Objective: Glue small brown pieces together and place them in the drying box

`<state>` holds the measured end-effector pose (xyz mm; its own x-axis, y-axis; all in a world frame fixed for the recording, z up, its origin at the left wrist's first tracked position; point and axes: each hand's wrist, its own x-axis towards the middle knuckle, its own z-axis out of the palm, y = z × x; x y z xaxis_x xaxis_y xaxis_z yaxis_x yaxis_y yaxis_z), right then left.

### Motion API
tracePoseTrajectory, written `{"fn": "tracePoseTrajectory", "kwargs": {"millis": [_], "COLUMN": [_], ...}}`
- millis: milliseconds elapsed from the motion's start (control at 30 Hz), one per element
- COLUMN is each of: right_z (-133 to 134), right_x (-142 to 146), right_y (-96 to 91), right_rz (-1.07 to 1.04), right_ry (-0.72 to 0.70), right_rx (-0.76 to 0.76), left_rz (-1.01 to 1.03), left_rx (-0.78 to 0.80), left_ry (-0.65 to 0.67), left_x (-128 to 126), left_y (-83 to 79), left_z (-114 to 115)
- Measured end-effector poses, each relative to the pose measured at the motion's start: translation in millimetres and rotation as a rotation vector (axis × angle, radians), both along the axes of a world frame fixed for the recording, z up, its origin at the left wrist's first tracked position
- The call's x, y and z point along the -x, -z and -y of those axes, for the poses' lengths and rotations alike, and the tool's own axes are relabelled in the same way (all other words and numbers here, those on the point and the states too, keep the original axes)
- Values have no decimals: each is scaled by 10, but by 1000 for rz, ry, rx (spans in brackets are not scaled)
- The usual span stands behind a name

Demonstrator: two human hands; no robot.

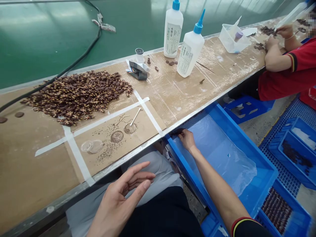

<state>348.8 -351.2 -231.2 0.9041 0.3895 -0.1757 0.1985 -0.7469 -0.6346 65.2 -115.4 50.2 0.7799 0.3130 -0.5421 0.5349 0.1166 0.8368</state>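
Observation:
My left hand (pixel 124 197) hovers over my lap with fingers loosely apart and nothing in it. My right hand (pixel 188 140) reaches into the near-table corner of a blue plastic bin (pixel 265 168) lined with clear plastic film (pixel 222 154). Its fingers are curled at a dark item (pixel 177 131), mostly hidden in the shadow under the table edge. In front of me, a taped-off cardboard patch (pixel 138 144) carries a cotton swab (pixel 135 117), small clear round lids (pixel 95 146), brown smeared rings (pixel 117 136) and scattered dark crumbs.
A big heap of small brown-and-yellow pieces (pixel 84 93) lies at the left, under a black cable (pixel 81 56). Two white glue bottles (pixel 190 52) stand at the back. A co-worker in a red shirt (pixel 283 79) works at right. More blue bins (pixel 296 151) sit on the floor.

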Motion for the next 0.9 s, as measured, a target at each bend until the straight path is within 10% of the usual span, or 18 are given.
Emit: {"fn": "tracePoseTrajectory", "kwargs": {"millis": [433,733,900], "right_z": [60,-211,-1269], "right_x": [136,692,702], "right_y": [-533,-2035,-2725], "right_rz": [-13,399,430], "right_ry": [85,347,-128], "right_rx": [-192,-530,-639], "left_rz": [90,213,305], "left_rx": [29,45,-44], "left_ry": [14,11,-80], "left_x": [174,548,795], "left_y": [42,283,273], "left_z": [-92,-340,-455]}}
